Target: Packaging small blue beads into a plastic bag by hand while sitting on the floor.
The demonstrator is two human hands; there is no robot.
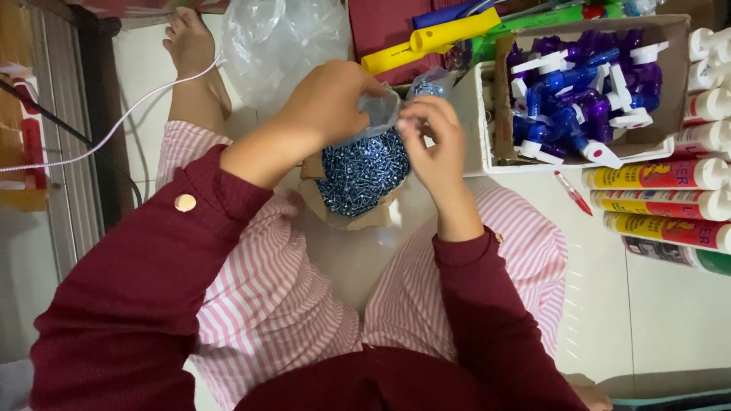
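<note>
Left hand [331, 103] pinched the rim of a small clear plastic bag [384, 110]; right hand [434, 141] gripped its other edge. Bag hung just above the open cardboard box of small silver-blue metal screws [358, 171], between the knees.

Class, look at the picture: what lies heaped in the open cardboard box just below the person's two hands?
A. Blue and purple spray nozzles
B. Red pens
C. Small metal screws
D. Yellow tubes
C: the cardboard box under the left hand and right hand is filled with small shiny screws.
</note>
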